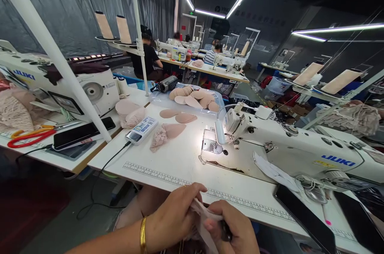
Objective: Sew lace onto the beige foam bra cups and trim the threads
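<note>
Pale thin fabric point(206, 224) is between my two hands at the table's near edge, and from the left the work stands like this: red-handled scissors point(33, 136) lie beside a black phone point(85, 134) on the neighbouring table, out of my grasp, and some pale cup-shaped pieces point(130, 114) rest near where the tables meet. On my own white table point(180, 158), one piece point(168, 135) shows lace meeting smooth beige, so I take that joining as done, while two plain beige pads point(186, 118) just behind it show no lace. My left hand point(168, 218) is closed on the fabric, pinching its edge. More beige pads point(207, 97) are heaped in the clear tray point(222, 106) at the back, probably work left. My right hand point(238, 226) grips the fabric's other side, curled also round something dark point(227, 230) I cannot make out. Rightward, the sewing machine point(300, 146) has its lamp point(220, 132) lit, but the fabric is apart from it, so I judge it is not being stitched; how finished it is, I cannot tell
</note>
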{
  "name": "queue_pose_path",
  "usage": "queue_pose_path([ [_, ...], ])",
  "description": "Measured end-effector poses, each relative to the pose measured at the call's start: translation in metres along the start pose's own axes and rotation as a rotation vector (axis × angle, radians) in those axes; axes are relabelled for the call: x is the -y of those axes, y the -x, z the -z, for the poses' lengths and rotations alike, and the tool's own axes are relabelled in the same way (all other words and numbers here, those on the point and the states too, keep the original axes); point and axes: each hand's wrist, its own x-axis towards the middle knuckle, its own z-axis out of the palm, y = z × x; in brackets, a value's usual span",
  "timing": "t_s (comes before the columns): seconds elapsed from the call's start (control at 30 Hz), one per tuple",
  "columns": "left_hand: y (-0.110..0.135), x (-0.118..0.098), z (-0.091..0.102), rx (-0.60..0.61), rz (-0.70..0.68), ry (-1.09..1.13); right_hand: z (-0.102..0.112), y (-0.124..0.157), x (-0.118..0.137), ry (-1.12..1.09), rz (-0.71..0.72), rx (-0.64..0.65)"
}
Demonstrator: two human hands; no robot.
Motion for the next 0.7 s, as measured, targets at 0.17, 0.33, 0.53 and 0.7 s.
queue_pose_path([
  [0.17,-0.007,-0.003,0.017,0.192,0.43,0.682,0.015,-0.009,-0.013,-0.363,-0.444,-0.028],
  [0.33,-0.004,-0.005,0.013,0.175,0.538,1.231,-0.008,-0.016,-0.044,-0.321,-0.401,0.026],
  [0.53,-0.01,-0.005,0.008,-0.071,0.412,1.09,-0.011,-0.007,-0.048,-0.066,-0.094,-0.125],
  [0.7,-0.012,-0.004,0.001,-0.036,0.32,0.984,-0.01,-0.009,-0.019,-0.25,-0.097,0.122],
])
